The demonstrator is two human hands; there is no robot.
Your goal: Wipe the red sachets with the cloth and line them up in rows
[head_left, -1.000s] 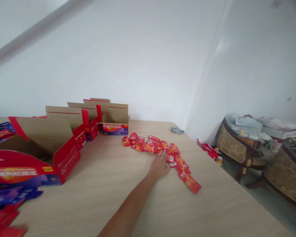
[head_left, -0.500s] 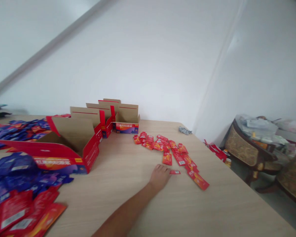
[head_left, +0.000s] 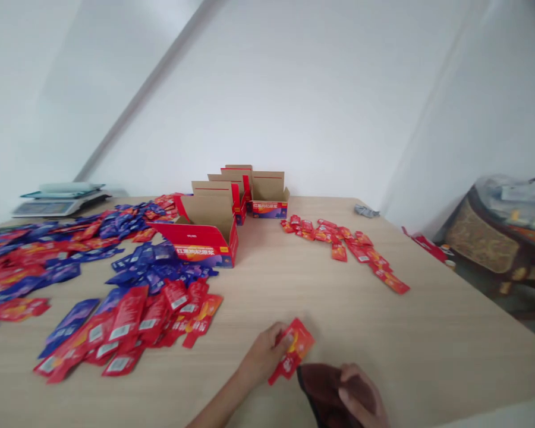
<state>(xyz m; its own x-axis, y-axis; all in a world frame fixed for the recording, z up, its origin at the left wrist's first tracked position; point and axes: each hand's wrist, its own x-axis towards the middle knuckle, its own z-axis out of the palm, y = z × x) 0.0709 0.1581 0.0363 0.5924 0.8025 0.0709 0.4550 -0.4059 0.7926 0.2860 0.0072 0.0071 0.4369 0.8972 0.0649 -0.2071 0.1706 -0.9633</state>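
Fingers [head_left: 283, 343] of left hand [head_left: 261, 356] pinch flat red-and-orange sachet [head_left: 296, 349] over pale wood-grain table [head_left: 285, 297]. From there, 4 o'clock: right hand [head_left: 375, 412], fingers closed on dark-brown, black-edged item [head_left: 318, 381], identity unclear. 9–10 o'clock: heaped red sachets [head_left: 129, 321]. 11 o'clock: open red-and-blue cardboard box [head_left: 200, 244].

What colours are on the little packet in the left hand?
The packet is red and orange with pale lettering, seen best in the head view.

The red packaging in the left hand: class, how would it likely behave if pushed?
The red packaging is probably light, since the left hand grips it at one side. Being flat, it would likely slide rather than roll.
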